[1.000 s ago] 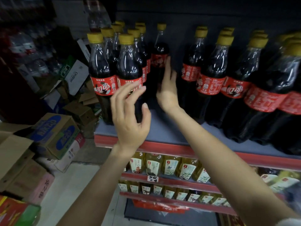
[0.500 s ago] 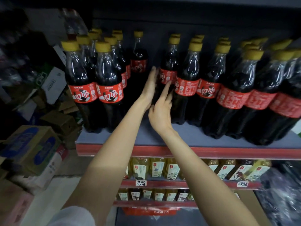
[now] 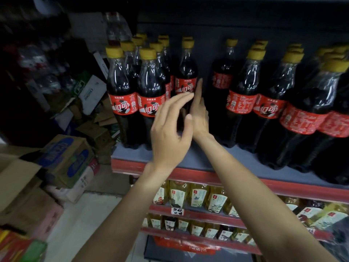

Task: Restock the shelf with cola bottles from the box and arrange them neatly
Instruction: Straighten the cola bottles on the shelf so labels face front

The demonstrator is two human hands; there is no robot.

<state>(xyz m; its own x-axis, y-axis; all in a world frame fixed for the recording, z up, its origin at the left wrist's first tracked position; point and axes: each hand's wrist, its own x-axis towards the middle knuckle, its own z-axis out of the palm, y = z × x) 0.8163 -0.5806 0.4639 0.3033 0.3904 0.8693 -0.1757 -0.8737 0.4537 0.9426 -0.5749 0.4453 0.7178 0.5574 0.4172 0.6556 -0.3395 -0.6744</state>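
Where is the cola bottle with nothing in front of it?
In the head view, that cola bottle stands at the back of the gray shelf, right of the person's right hand.

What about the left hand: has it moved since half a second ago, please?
Yes, the left hand drew back from the cola bottles toward the shelf edge.
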